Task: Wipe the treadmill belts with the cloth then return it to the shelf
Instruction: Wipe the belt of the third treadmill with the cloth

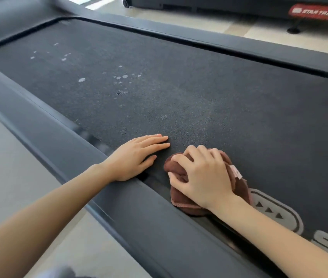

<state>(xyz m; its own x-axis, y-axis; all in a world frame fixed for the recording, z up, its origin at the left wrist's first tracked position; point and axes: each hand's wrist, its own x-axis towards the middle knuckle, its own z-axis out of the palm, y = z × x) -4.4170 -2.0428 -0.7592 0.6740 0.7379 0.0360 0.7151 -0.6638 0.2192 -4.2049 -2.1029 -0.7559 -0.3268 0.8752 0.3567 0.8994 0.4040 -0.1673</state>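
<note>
A dark textured treadmill belt (179,83) runs across the view, with small pale spots scattered over its far left part. A bunched brown cloth (179,195) lies on the belt's near edge, by the side rail. My right hand (203,175) lies on top of the cloth, fingers curled into it and gripping it. My left hand (135,157) rests flat on the belt just left of the cloth, fingers straight and together, holding nothing.
The near side rail (62,133) of the treadmill runs diagonally below my hands; the far rail (239,45) borders the belt above. A grey arrow logo (273,209) is printed on the belt at right. Another treadmill's base (279,9) stands on the pale floor beyond.
</note>
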